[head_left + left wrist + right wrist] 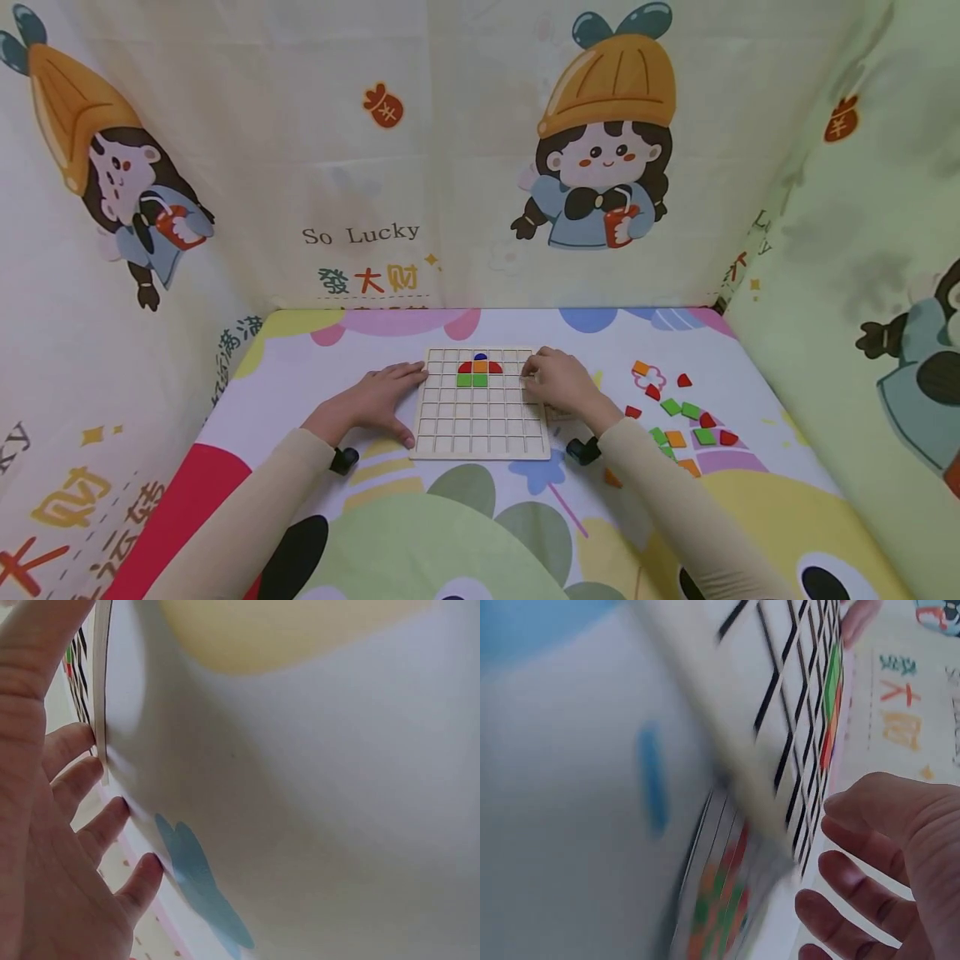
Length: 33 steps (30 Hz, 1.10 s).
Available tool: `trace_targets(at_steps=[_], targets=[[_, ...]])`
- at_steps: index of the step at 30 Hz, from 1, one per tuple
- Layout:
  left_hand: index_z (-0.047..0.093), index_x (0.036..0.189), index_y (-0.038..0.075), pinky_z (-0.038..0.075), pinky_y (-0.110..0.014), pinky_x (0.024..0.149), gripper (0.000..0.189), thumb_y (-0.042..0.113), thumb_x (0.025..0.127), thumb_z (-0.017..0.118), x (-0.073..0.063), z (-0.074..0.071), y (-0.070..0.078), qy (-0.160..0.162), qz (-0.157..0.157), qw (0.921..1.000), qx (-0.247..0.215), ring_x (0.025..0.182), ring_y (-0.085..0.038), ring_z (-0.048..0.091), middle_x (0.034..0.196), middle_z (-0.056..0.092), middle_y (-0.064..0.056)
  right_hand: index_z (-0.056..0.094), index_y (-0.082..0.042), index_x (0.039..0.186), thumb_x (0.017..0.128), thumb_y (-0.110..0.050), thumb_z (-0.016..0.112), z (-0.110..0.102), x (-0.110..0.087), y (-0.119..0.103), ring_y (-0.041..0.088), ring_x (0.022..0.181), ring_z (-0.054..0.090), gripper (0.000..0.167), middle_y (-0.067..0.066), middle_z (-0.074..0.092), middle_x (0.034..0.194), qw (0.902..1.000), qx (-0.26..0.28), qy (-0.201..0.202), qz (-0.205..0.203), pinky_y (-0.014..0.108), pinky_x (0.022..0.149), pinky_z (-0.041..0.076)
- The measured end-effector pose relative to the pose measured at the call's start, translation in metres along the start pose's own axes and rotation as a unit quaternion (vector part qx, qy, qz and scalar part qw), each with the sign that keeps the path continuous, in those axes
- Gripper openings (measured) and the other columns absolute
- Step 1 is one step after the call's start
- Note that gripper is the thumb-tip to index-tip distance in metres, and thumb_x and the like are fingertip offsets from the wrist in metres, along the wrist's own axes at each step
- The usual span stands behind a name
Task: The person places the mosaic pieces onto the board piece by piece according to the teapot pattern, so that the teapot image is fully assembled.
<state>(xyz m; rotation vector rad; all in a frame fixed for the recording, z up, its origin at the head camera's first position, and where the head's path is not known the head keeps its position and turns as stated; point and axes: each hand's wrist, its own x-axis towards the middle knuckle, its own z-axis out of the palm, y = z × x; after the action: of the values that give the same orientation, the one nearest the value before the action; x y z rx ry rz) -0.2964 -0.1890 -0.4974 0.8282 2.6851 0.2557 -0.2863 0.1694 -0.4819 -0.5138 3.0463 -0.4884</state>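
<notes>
Roughly early on, probably: six coloured pieces (480,367) set on the grid board (448,412), most cells bare, loose pieces (704,437) off to its right. Left hand (378,398), spread wide, touches board's left edge; right hand (564,383) bent at right edge, grip unclear.

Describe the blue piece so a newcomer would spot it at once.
Find the gridded board between the left hand and right hand. Near its far edge, the blue piece sits just beyond an orange square flanked by red pieces. It is the only blue piece in view.
</notes>
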Motion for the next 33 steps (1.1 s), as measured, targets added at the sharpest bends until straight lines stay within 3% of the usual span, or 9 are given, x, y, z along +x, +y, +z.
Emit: trace_targets(at_steps=[5, 13, 19, 26, 33], targets=[[0.032, 0.164, 0.019, 0.029, -0.072, 0.116, 0.128, 0.077, 0.062, 0.084, -0.001, 0.001, 0.0, 0.002, 0.002, 1.0, 0.0, 0.158, -0.037, 0.02, 0.173, 0.022, -0.006, 0.075, -0.016, 0.106, 0.093, -0.023, 0.068, -0.012, -0.017, 0.024, 0.02, 0.087, 0.061, 0.016, 0.002, 0.067, 0.108, 0.9989, 0.017, -0.003, 0.044, 0.042, 0.082, 0.056], [0.033, 0.163, 0.018, 0.028, -0.074, 0.115, 0.128, 0.076, 0.062, 0.085, -0.003, -0.002, 0.003, -0.002, 0.0, 1.0, -0.003, 0.158, -0.037, 0.02, 0.173, 0.022, -0.006, 0.074, -0.014, 0.108, 0.093, -0.021, 0.067, -0.029, -0.053, 0.059, 0.024, 0.089, 0.064, 0.018, 0.005, 0.068, 0.109, 0.9972, 0.005, 0.012, 0.073, 0.044, 0.077, 0.056], [0.032, 0.163, 0.019, 0.028, -0.074, 0.116, 0.128, 0.076, 0.062, 0.085, -0.003, -0.001, -0.001, -0.001, -0.006, 1.0, -0.002, 0.158, -0.037, 0.02, 0.173, 0.022, -0.005, 0.073, -0.011, 0.108, 0.094, -0.018, 0.065, -0.042, -0.076, 0.081, 0.022, 0.08, 0.062, 0.018, 0.009, 0.068, 0.109, 0.9964, -0.013, 0.012, 0.083, 0.04, 0.067, 0.054], [0.032, 0.164, 0.019, 0.028, -0.073, 0.116, 0.128, 0.076, 0.062, 0.085, -0.004, -0.003, 0.0, 0.0, -0.006, 1.0, -0.001, 0.158, -0.037, 0.02, 0.173, 0.022, -0.006, 0.073, -0.007, 0.112, 0.095, -0.022, 0.067, -0.045, -0.102, 0.112, 0.03, 0.093, 0.063, 0.023, 0.016, 0.067, 0.112, 0.9921, -0.012, 0.012, 0.124, 0.052, 0.082, 0.057], [0.031, 0.164, 0.02, 0.027, -0.073, 0.117, 0.128, 0.076, 0.062, 0.085, 0.0, -0.001, 0.002, -0.004, -0.005, 1.0, -0.002, 0.158, -0.037, 0.019, 0.173, 0.021, -0.005, 0.068, -0.002, 0.117, 0.092, -0.021, 0.072, -0.041, -0.129, 0.136, 0.041, 0.099, 0.055, 0.032, 0.024, 0.06, 0.112, 0.987, -0.019, 0.014, 0.159, 0.057, 0.081, 0.058]])
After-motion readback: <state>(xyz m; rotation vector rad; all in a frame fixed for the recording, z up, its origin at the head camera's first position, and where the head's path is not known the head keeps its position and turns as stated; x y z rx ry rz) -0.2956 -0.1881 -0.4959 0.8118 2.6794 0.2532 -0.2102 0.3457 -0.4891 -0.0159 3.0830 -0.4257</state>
